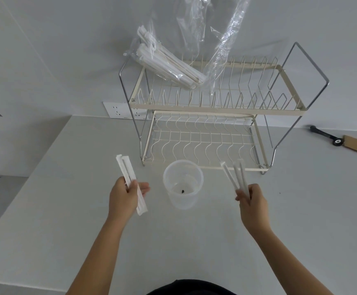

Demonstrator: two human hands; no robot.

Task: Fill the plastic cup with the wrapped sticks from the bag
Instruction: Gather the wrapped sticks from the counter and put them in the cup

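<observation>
head cam | looks forward-down, close over counter (pixel 215 231) | rack (pixel 215 107) beyond

Two bare arms reaching forward, well apart. Left hand (pixel 123 195) curled around a few white paper-wrapped sticks (pixel 128 177), thumb side up. Right hand (pixel 252 201) pinching more white wrapped sticks (pixel 235 177) between fingers (pixel 240 196), tips pointing up and away.

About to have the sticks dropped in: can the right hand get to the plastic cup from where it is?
Probably yes. The right hand, gripping wrapped sticks, is just right of the plastic cup; bare counter lies between them, and the cup's mouth is open, holding no sticks.
</observation>
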